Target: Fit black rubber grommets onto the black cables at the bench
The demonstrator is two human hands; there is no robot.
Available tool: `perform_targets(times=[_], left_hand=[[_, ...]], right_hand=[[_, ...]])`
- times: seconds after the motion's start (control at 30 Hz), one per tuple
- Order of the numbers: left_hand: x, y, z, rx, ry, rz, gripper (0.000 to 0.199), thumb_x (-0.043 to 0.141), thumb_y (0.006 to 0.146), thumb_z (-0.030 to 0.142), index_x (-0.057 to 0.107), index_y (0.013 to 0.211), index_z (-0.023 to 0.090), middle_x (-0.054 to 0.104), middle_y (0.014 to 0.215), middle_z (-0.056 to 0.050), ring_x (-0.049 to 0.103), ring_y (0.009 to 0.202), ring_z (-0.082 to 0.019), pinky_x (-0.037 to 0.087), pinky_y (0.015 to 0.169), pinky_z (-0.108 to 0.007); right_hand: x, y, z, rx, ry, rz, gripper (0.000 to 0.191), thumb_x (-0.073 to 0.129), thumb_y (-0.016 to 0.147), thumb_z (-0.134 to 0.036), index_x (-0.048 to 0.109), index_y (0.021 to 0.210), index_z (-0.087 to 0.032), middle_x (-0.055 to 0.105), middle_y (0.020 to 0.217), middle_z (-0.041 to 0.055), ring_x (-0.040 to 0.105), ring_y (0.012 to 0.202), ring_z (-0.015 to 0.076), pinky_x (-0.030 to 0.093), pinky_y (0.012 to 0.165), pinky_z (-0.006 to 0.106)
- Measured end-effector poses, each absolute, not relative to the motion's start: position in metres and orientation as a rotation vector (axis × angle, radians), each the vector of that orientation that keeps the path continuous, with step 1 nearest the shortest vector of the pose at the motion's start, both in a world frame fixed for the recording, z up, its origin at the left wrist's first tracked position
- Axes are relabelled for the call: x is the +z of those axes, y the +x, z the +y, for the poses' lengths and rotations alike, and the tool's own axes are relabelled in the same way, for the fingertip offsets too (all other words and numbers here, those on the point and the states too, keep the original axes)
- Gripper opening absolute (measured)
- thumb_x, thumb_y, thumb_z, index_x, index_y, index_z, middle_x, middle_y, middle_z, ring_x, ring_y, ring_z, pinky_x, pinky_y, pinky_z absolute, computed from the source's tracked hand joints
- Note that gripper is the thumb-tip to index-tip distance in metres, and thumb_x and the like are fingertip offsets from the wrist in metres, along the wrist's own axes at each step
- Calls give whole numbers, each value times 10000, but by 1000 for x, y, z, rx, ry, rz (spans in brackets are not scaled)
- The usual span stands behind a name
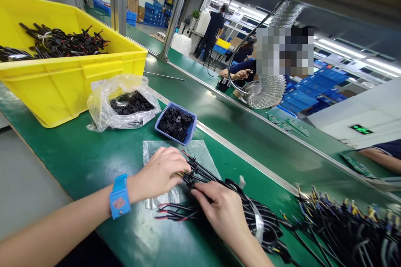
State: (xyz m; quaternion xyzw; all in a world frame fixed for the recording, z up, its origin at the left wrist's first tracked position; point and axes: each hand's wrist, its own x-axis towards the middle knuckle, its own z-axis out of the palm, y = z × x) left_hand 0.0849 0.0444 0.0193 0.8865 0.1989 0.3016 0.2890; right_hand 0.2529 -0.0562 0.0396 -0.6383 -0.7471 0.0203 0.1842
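Observation:
My left hand [163, 172], with a blue band on its wrist, is closed around the thin wire ends of a black cable. Close by on the right, my right hand [223, 207] pinches the same cable near small black plastic parts [194, 167]. A bundle of black cables [265, 221] lies under and beside my right hand, bound with a clear strip. Red and black bare wire ends [175, 212] stick out of it toward the left. Beneath my hands lies a flat clear plastic bag [200, 154]. My fingers partly hide the held cable end.
Beyond my hands stand a blue-violet bin [196, 123] of small black parts and an open plastic bag [100, 104] of similar pieces. A yellow crate [75, 87] with cables is at left. More cables [351, 229] lie right. A metal rail [250, 162] crosses the bench; people sit beyond.

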Motion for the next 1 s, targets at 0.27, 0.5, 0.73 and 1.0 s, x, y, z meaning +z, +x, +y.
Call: perform_targets(times=[0.27, 0.5, 0.73, 1.0], left_hand=[[26, 71, 70, 914, 2296, 656, 391, 428, 697, -39, 600, 946, 208, 607, 982, -18, 515, 966, -179, 405, 868, -348], [37, 104, 132, 839, 2715, 754, 307, 458, 854, 129, 525, 1153, 139, 487, 1229, -96, 419, 1134, -211, 343, 969, -366], [36, 130, 156, 561, 2930, 792, 182, 492, 829, 154, 665, 779, 132, 561, 975, -113, 508, 898, -240, 384, 725, -338], [43, 130, 154, 503, 2954, 769, 220, 449, 801, 57, 661, 808, 116, 586, 863, -115, 520, 822, -234, 364, 657, -324]], right_hand=[[39, 251, -57, 50, -1874, -2104, 255, 451, 843, -267, 682, 754, -205, 698, 716, 33, 641, 621, 170, 450, 557, 237], [44, 266, -47, -254, -2128, -2075, 270, 411, 867, -272, 666, 810, -202, 712, 745, 47, 655, 589, 190, 440, 500, 251], [50, 277, -29, -505, -2434, -2128, 272, 497, 871, -335, 602, 658, -203, 651, 610, 31, 614, 511, 183, 311, 402, 232], [72, 261, -55, 328, -1872, -2528, 175, 560, 756, -127, 638, 864, -241, 657, 840, 14, 599, 803, 186, 465, 687, 262]])
